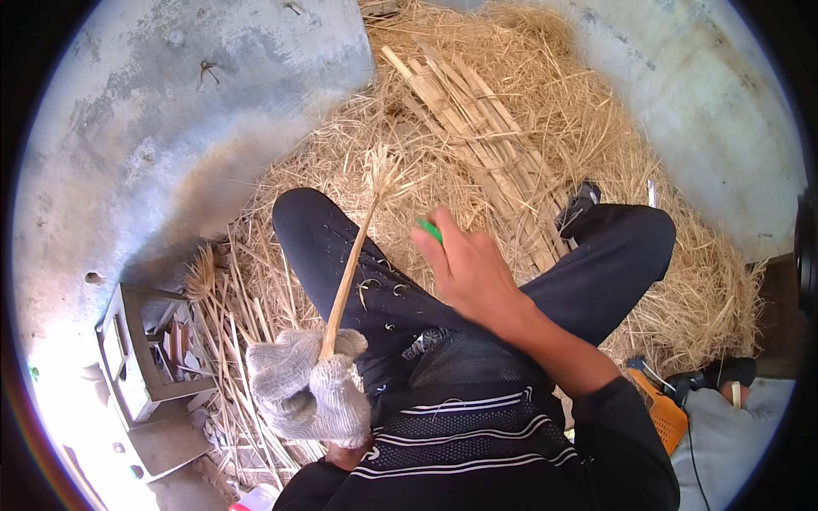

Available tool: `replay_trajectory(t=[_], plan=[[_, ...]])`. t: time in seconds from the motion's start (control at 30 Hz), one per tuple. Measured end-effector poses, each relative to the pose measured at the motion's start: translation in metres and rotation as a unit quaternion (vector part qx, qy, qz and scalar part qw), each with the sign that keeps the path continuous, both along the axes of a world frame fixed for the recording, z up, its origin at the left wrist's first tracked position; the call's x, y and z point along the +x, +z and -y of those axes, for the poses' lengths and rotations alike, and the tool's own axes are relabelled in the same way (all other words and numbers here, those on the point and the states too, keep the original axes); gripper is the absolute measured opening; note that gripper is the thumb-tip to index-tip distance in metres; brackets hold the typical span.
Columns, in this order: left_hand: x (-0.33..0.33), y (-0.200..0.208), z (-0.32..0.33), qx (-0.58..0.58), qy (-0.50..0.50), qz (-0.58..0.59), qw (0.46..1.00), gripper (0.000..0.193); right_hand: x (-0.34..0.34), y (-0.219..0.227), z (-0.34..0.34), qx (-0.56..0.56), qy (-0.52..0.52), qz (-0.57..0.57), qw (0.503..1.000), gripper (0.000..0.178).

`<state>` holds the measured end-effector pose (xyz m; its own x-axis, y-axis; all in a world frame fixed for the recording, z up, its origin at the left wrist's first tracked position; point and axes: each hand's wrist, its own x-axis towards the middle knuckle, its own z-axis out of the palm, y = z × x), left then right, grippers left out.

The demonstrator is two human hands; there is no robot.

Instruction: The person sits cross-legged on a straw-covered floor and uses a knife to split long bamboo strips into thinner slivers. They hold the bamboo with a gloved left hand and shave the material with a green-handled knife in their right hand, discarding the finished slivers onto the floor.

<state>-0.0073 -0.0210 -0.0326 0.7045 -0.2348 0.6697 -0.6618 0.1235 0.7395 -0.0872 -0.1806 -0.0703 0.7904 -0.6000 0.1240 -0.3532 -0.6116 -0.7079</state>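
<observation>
My left hand (311, 387), in a knitted white-grey glove, is closed around the lower end of a thin bamboo strip (349, 264). The strip slants up and away over my left thigh, and its far end fans out into frayed, curled shavings (388, 177). My bare right hand (473, 277) is closed to the right of the strip, apart from it. A bright green handle (430, 230) sticks out between its thumb and forefinger; the rest of that tool is hidden in the hand.
Split bamboo slats (477, 128) lie on a thick bed of shavings (630, 170) ahead. Thin bamboo strips (243, 375) lie at my left, beside a wooden box frame (153, 341). An orange plastic item (665, 417) sits at right. Concrete walls (213, 85) stand around.
</observation>
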Motion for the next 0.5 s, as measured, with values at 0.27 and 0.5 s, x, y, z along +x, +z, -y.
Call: replay_trajectory(t=[0.27, 0.5], plan=[[-0.010, 0.006, 0.002, -0.063, -0.082, -0.091, 0.991, 0.019, 0.005, -0.021, -0.022, -0.031, 0.073, 0.050, 0.996, 0.016], [-0.003, -0.001, 0.002, -0.030, -0.036, -0.049, 0.998, 0.032, 0.013, -0.016, -0.028, -0.076, 0.079, 0.021, 0.994, 0.019]])
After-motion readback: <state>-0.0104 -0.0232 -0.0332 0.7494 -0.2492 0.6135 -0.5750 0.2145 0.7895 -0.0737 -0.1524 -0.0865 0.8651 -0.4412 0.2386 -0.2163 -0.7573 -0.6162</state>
